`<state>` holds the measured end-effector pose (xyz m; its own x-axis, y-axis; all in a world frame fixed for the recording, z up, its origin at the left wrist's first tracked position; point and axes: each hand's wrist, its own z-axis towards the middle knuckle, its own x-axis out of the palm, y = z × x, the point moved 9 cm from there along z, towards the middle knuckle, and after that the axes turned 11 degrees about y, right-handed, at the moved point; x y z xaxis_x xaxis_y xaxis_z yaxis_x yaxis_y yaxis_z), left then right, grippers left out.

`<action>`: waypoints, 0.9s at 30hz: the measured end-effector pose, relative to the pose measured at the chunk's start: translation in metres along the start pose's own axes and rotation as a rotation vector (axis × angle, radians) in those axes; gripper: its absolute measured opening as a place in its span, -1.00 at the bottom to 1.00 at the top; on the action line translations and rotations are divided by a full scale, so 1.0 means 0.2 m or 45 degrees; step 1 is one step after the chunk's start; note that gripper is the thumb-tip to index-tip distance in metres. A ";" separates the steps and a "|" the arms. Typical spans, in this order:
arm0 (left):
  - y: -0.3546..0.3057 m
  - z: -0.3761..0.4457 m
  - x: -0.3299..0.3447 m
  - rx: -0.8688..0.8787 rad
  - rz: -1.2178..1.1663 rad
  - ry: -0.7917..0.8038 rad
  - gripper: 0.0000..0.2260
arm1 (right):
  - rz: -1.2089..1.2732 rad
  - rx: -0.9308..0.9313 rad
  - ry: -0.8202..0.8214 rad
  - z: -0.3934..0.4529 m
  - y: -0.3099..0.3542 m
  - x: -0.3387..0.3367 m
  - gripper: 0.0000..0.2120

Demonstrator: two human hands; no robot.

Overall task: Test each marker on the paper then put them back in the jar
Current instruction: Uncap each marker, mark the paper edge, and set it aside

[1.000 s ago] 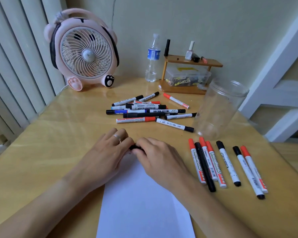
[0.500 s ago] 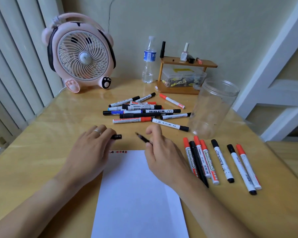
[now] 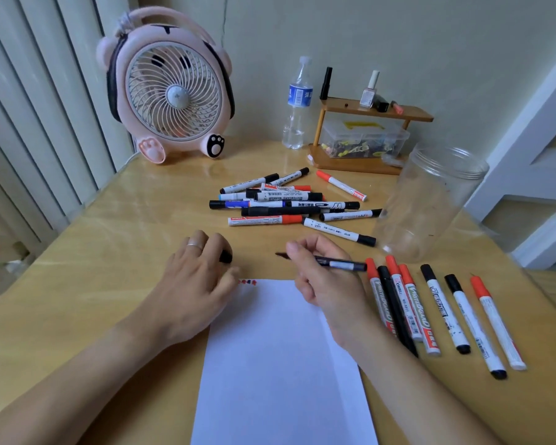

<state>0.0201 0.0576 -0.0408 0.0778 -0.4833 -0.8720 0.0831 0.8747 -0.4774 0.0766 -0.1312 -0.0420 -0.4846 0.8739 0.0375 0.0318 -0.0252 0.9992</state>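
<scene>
You are at a glossy wooden table (image 3: 116, 239). A white sheet of paper (image 3: 280, 364) lies at its near edge, in the middle. A loose pile of markers (image 3: 286, 203) sits at the table's centre. Seven markers lie in a row (image 3: 437, 313) toward the right edge. A clear, empty jar (image 3: 427, 203) stands just beyond that row. Along the far edge stand a pink fan (image 3: 170, 88), a water bottle (image 3: 297, 104) and a small wooden shelf (image 3: 363, 155).
</scene>
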 end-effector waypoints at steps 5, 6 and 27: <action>-0.03 -0.02 0.10 0.083 0.225 0.149 -0.45 | -0.153 0.008 -0.029 0.02 0.00 0.04 -0.98; -0.03 -0.01 0.09 0.092 0.200 0.131 -0.46 | -0.206 0.008 -0.005 0.02 0.01 0.06 -0.99; 0.03 0.00 0.10 0.081 0.212 0.237 -0.33 | -0.373 0.095 -0.031 0.02 -0.05 0.08 -0.78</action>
<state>0.0230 0.0523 -0.0611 -0.0883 -0.3125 -0.9458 0.1476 0.9349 -0.3227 0.0729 -0.1156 -0.0509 -0.4618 0.8500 -0.2534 -0.0415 0.2647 0.9634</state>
